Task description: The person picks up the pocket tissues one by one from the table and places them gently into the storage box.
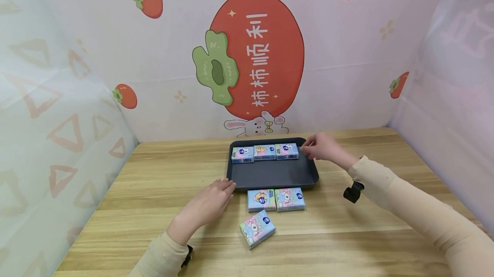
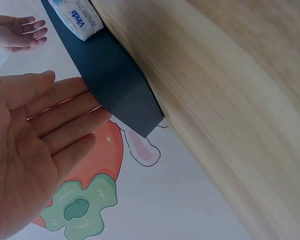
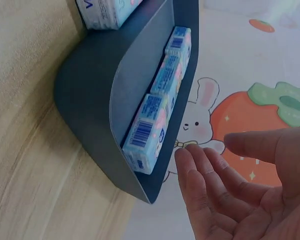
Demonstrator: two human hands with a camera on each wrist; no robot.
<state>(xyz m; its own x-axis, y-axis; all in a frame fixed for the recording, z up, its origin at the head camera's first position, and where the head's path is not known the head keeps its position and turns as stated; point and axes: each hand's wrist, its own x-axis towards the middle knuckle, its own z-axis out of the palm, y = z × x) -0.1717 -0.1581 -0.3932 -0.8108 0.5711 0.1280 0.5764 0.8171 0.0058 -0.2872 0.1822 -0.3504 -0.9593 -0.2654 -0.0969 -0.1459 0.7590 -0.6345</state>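
Hand, left [image 1: 208, 202]: fingers straight, at near-left corner of tray [image 1: 270, 175]. Hand, right [image 1: 323, 146]: empty, thumb and fingertips parted, beside tray's right end. Tissue packs [image 1: 264, 152], three, inside along tray's far side; loose packs [image 1: 261, 200], three, on table [image 1: 154, 174] before tray. Likely light, soft, slick-wrapped; best pinched by opposite sides.

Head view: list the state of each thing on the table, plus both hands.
Tray: upright, partly filled
Three packs: in the tray, in a row
Two packs: flat, side by side, outside the tray
Nearest pack: flat, askew
Left hand: straight, holding nothing
Right hand: holding nothing
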